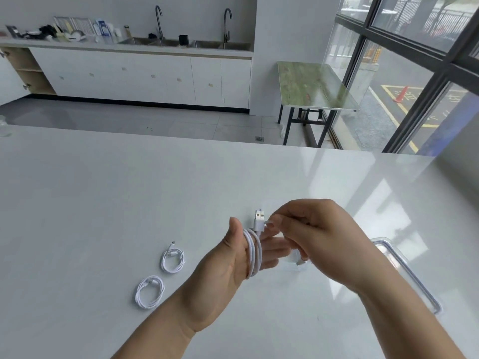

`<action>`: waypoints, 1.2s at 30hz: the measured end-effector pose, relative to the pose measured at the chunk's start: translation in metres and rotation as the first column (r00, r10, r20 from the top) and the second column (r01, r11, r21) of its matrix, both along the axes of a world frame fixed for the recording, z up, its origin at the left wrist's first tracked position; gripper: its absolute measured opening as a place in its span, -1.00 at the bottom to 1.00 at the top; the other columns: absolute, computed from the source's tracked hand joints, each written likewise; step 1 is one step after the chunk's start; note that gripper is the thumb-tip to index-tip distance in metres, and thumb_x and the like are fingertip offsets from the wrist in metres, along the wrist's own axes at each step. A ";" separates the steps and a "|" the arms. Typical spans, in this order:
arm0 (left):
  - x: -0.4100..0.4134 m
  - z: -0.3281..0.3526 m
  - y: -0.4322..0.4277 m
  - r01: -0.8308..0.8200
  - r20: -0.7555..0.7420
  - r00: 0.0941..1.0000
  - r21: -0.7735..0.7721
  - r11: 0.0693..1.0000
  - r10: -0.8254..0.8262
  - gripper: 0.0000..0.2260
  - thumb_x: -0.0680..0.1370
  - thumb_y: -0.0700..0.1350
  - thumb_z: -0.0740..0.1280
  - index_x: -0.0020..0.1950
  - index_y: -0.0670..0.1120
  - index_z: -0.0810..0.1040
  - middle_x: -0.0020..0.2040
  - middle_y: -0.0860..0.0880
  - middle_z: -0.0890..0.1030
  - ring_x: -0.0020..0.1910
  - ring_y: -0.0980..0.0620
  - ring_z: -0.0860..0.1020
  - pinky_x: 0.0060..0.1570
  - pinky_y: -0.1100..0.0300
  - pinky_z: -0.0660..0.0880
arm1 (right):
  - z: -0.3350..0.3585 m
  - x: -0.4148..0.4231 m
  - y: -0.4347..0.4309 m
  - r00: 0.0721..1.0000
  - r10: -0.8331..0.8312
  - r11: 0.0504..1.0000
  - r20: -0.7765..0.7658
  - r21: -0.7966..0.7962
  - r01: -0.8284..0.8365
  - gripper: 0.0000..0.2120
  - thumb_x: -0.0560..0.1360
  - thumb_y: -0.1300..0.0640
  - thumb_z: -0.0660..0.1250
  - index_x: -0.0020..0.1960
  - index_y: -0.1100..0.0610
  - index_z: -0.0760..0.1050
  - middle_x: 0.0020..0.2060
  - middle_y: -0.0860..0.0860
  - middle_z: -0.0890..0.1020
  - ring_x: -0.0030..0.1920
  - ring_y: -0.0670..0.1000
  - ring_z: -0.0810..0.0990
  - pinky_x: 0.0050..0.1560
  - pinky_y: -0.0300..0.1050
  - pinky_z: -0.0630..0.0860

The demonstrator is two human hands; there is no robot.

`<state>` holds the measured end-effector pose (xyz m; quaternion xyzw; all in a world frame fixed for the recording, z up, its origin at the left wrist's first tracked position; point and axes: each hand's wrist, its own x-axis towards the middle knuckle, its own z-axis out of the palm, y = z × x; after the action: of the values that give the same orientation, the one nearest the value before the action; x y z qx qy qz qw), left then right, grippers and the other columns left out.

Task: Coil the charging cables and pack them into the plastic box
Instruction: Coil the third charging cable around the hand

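Glossy white tabletop [103, 203], clear plastic box [412, 275], smooth white cable [252, 252], metal plug [259, 216].

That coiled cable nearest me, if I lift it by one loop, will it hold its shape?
Probably not: the nearest coiled cable shows no tie and its loops lie loosely splayed, so it would likely sag and unwind. It looks thin and light, and may slide easily on the glossy table.
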<state>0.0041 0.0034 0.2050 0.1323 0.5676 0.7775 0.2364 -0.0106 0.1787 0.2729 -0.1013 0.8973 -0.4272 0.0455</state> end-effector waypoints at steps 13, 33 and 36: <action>0.002 0.018 0.015 -0.366 0.262 0.924 0.400 0.840 0.278 -0.38 0.51 0.19 0.18 0.41 -0.22 0.41 0.32 -0.20 0.59 0.34 -0.12 0.55 0.37 -0.04 0.35 | -0.067 0.056 -0.046 0.892 -0.076 0.997 -0.445 -0.054 0.058 -0.84 0.57 -0.04 0.24 0.13 -0.17 0.50 -0.38 -0.25 0.49 -0.37 -0.18 0.55 -0.35 -0.32 0.48; 0.003 0.010 0.002 -0.112 0.191 0.982 0.551 0.827 0.006 -0.84 0.55 -0.10 0.35 -0.06 -0.20 0.58 -0.33 -0.11 0.60 -0.45 -0.03 0.57 -0.28 0.14 0.52 | -0.093 0.022 0.016 0.954 -0.071 0.770 0.292 -0.592 0.239 -0.76 0.22 0.22 0.65 -0.18 0.18 0.66 -0.36 0.08 0.58 -0.38 0.03 0.55 -0.31 -0.14 0.52; 0.003 0.005 0.006 -0.052 0.197 0.977 0.575 0.817 -0.076 -0.86 0.57 -0.14 0.31 -0.09 -0.21 0.54 -0.37 -0.11 0.58 -0.50 -0.01 0.54 -0.31 0.13 0.49 | -0.095 0.018 0.013 0.891 -0.032 0.494 0.454 -0.767 0.409 -0.42 0.04 0.22 0.72 0.03 0.19 0.62 -0.33 0.15 0.59 -0.37 0.08 0.60 -0.42 -0.16 0.54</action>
<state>0.0074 0.0093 0.2100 0.1179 0.2763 0.9208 0.2489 0.0074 0.1914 0.1784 0.0928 0.5530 -0.8210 0.1072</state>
